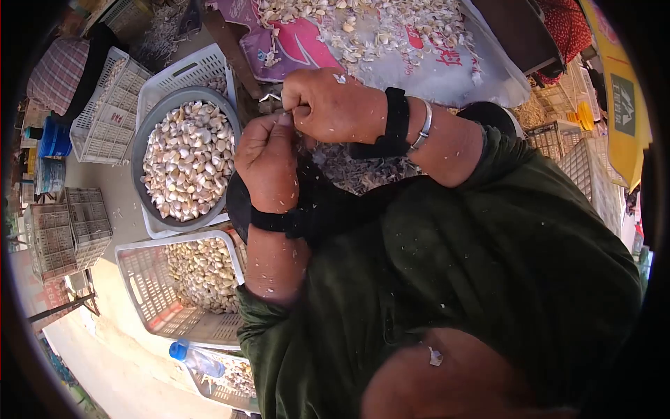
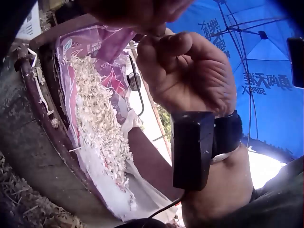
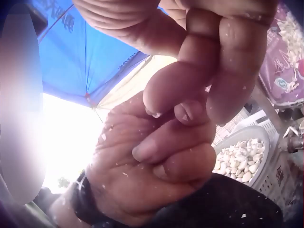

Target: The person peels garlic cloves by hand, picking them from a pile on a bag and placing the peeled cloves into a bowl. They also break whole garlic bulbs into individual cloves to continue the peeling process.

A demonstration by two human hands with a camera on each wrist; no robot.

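Left hand point(image 1: 269, 160) and right hand point(image 1: 338, 105) together, fingers curled, fingertips meeting; cannot tell whether anything pinched between. Garlic cloves point(image 1: 188, 160) heaped in grey basin point(image 1: 148, 126) beside left hand. Pale garlic scraps point(image 2: 97, 114) on printed sack point(image 1: 300, 52).

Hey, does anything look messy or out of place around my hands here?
Slightly: pale flakes cling to your right hand and speckle your left forearm. They look stray beside the peelings spread on the plastic sheet. Nothing else stands out.
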